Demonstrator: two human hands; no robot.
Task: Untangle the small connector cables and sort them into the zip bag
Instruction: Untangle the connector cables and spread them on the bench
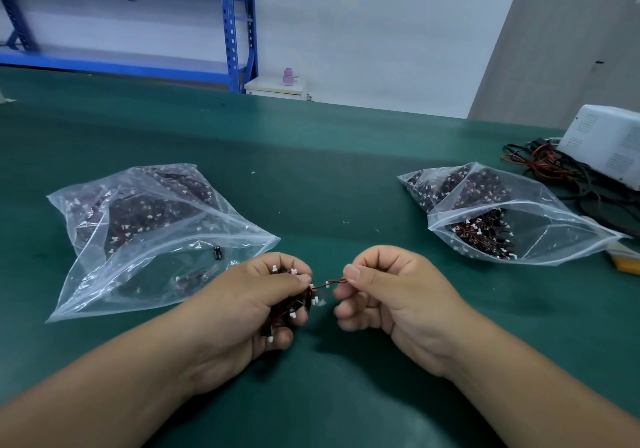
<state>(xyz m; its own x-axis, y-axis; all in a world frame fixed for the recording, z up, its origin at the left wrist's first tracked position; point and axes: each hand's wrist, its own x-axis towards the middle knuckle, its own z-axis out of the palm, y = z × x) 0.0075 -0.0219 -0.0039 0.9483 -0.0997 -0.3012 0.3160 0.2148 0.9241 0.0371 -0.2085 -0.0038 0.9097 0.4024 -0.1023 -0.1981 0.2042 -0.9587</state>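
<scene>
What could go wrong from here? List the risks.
The right hand pinches one red wire stretched from the tangled bundle in the left hand; a hard tug could tighten the tangle or strain a connector.
The left zip bag and right zip bag look alike; mix-ups are possible.

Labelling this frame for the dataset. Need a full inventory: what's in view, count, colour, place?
left zip bag: 1, clear, cables inside, left on mat
right zip bag: 1, clear, cables inside, mouth open, right on mat
cable bundle: 1 tangle, red-black, white connectors, in left hand
single cable: 1, red-black, stretched from bundle to right hand
mat: 1, green, covers table
white box: 1, far right
loose wires: 1 heap, black and red, beside white box
shelving: 1, blue, back left
pink bottle: 1, on white cabinet behind table
left hand: grips cable bundle
right hand: pinches single cable
</scene>
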